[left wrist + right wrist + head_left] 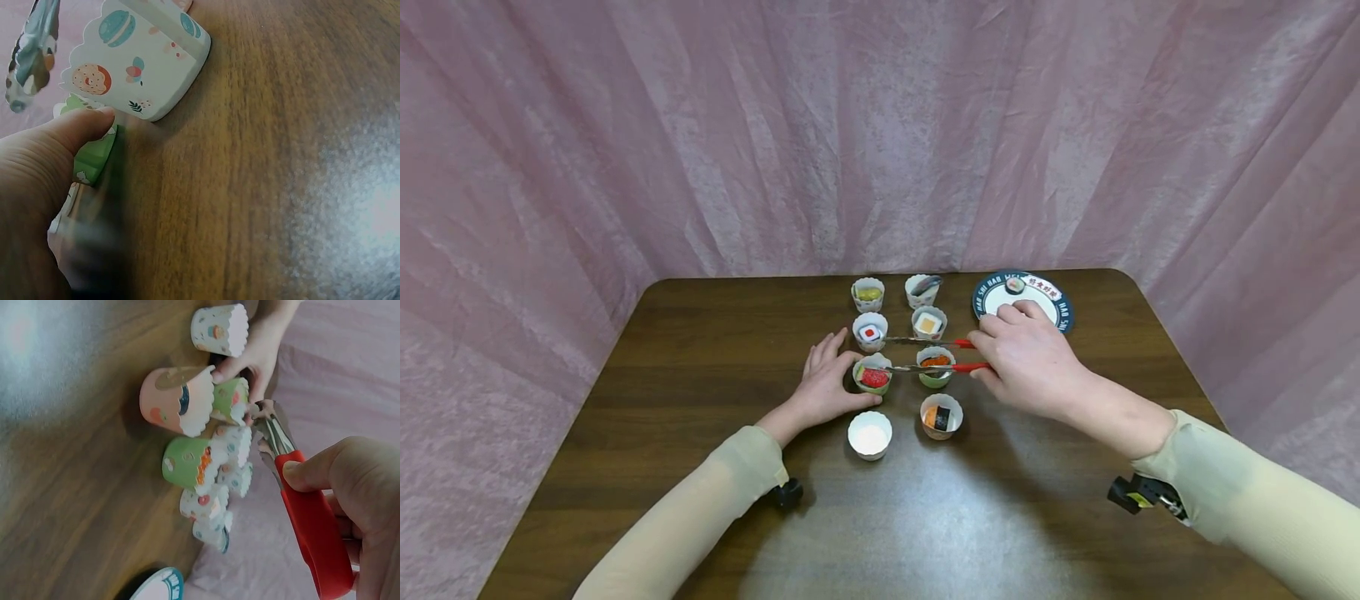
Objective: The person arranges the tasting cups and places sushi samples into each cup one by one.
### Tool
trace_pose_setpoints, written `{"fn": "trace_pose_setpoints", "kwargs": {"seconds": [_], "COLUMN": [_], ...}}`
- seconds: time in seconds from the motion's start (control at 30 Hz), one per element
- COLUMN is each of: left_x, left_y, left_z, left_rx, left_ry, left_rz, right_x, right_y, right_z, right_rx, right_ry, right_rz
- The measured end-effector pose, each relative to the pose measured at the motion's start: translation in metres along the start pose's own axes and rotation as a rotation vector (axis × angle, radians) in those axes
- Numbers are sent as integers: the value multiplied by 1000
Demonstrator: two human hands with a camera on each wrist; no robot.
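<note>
My left hand (831, 379) holds a green paper cup (872, 386) between thumb and fingers; a strawberry-like red piece (874, 377) sits inside. My right hand (1026, 358) grips a pair of tongs (315, 534) with red handles and silver arms. Those arms stand spread apart, pointing left. The nearer tip overlaps the green cup's rim in the head view; the farther one reaches the edge of a cup (870, 346) with a white piece with a red centre. In the left wrist view, my thumb (87, 128) lies against the green cup.
Paper cups stand in two columns: one with orange topping (936, 367), one with an orange-and-black piece (938, 418), several others behind. A white cup (870, 436) stands nearest me on the left. At the back right, a blue-rimmed plate (996, 298) bears a small roll (1015, 285).
</note>
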State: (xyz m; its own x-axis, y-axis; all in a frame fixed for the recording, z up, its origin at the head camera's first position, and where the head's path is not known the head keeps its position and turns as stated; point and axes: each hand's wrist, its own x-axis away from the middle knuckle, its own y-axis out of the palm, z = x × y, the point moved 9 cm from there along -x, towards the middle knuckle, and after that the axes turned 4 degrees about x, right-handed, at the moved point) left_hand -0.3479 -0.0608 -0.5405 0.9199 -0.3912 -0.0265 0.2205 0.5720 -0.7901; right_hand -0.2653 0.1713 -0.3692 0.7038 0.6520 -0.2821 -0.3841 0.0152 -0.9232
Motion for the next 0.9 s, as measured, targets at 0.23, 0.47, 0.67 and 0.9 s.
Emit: {"fn": "trace_pose_setpoints", "kwargs": {"seconds": [0.23,0.47,0.67,0.9], "left_x": [1,3,9,22], "left_y": [1,1,-4,-17], "left_z": [-1,-3,-8,-20], "left_rx": [-32,-48,-53,-48], "left_ry": [11,21,27,33], "left_rz": [3,8,13,25], "right_x": [10,18,28,43], "right_y": [-9,-20,-22,-21], "right_z": [24,43,63,89], "right_rx": [11,12,11,-1], "right_ry": [71,123,178,241], "right_rz": [9,37,61,80]}}
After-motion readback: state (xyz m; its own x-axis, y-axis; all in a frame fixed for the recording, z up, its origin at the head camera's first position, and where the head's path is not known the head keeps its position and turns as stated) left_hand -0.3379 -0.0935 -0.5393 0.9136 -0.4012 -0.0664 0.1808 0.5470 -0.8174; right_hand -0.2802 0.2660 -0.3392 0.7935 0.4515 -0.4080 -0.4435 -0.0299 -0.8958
